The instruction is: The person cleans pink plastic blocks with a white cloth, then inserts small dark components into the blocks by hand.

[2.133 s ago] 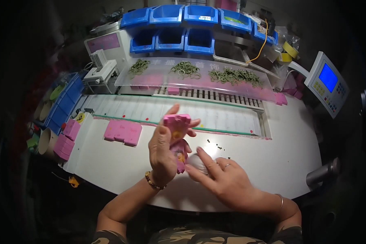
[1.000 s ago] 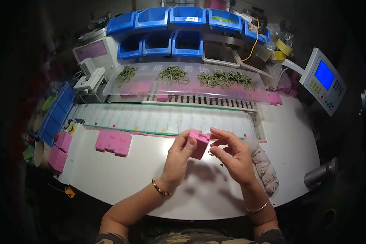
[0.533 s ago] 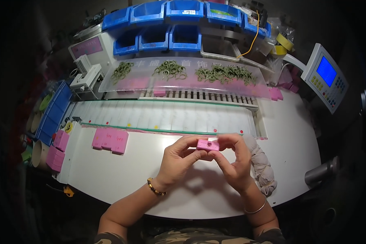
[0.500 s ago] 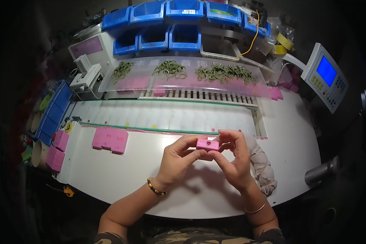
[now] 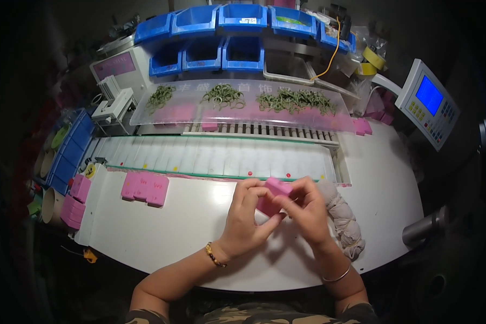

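Note:
Over the front of the white table, my left hand (image 5: 244,218) and my right hand (image 5: 309,217) both grip a pink rubber mold block (image 5: 278,187). One pink part stands up above my fingers, and more pink (image 5: 267,205) shows between my hands. Whether these are two separate halves I cannot tell, since my fingers cover the middle. My left fingers curl round its left side, with the thumb low in front. The right thumb crosses the block's near face.
Joined pink blocks (image 5: 144,189) lie to the left. Beyond runs a glass-edged conveyor (image 5: 210,156) with a clear shelf (image 5: 248,110) bearing green ring-shaped pieces (image 5: 297,100). A grey twisted cloth (image 5: 344,224) rests beside my right hand. Blue bins (image 5: 243,16) and a control panel (image 5: 429,102) stand farther off.
The pink block has turned from lying flat to standing tilted up between my hands. My left fingers have shifted round it. Coloured dots on the conveyor have changed places.

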`<state>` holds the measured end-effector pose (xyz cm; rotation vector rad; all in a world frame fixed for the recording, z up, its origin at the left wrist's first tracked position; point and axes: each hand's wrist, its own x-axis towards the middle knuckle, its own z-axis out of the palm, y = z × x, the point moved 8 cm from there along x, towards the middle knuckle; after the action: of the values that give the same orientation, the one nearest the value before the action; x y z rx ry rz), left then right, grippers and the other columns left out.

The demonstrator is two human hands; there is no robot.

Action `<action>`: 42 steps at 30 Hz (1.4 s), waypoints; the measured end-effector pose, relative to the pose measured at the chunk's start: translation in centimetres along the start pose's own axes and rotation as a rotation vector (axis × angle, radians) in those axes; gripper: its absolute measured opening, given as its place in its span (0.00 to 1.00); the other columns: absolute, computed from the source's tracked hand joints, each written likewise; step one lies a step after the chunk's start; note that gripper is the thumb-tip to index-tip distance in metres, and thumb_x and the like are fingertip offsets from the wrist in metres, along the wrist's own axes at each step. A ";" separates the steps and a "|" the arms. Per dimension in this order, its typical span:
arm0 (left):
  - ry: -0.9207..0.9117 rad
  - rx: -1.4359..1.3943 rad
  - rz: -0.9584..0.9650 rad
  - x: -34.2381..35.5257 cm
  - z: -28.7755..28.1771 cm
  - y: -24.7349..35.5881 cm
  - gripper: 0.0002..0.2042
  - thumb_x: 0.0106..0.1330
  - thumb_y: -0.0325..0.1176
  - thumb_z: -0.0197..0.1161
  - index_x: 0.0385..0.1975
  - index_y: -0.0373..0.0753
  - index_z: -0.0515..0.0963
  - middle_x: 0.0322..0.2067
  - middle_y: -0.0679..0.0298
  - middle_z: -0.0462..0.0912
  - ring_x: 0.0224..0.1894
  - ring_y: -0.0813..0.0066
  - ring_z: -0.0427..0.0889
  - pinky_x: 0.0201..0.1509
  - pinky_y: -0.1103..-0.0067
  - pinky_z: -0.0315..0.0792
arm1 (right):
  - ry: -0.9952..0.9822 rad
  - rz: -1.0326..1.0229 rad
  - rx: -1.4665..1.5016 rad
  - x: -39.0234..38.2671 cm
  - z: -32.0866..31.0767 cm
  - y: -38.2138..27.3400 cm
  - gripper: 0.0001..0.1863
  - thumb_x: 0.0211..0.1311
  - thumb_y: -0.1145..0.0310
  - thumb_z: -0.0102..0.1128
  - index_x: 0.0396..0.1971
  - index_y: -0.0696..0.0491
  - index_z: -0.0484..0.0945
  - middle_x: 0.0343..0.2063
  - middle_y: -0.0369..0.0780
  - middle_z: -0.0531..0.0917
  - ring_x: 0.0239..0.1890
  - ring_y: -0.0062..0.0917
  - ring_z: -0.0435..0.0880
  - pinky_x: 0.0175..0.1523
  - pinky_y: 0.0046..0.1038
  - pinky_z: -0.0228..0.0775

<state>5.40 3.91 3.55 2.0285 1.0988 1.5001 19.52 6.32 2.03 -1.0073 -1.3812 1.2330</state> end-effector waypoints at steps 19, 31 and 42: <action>-0.317 0.421 -0.191 -2.8 -5.2 -3.2 0.15 0.47 0.24 0.66 0.36 0.36 0.73 0.40 0.55 0.74 0.44 0.55 0.71 0.50 0.67 0.68 | 0.944 -0.334 -1.282 2.8 -35.4 -12.9 0.22 0.44 0.64 0.73 0.39 0.50 0.73 0.64 0.49 0.58 0.64 0.48 0.61 0.65 0.43 0.57; -0.279 0.621 -0.097 -5.1 -6.7 -2.0 0.19 0.49 0.24 0.67 0.43 0.37 0.77 0.47 0.51 0.76 0.46 0.53 0.73 0.51 0.66 0.69 | 0.926 -0.144 -1.465 5.4 -43.1 -12.7 0.21 0.42 0.63 0.74 0.36 0.48 0.75 0.67 0.53 0.53 0.69 0.47 0.53 0.71 0.49 0.42; -0.198 0.385 -0.301 -4.5 -7.3 -3.7 0.24 0.50 0.28 0.69 0.49 0.33 0.72 0.42 0.54 0.77 0.41 0.61 0.74 0.46 0.72 0.72 | 0.831 -0.163 -1.496 4.5 -48.2 -14.3 0.17 0.51 0.64 0.68 0.41 0.50 0.77 0.66 0.51 0.58 0.71 0.42 0.50 0.69 0.39 0.50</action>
<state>-3.27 1.75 0.76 2.0750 1.6180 0.9735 66.73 16.87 16.54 -1.9768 -1.4805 -0.6160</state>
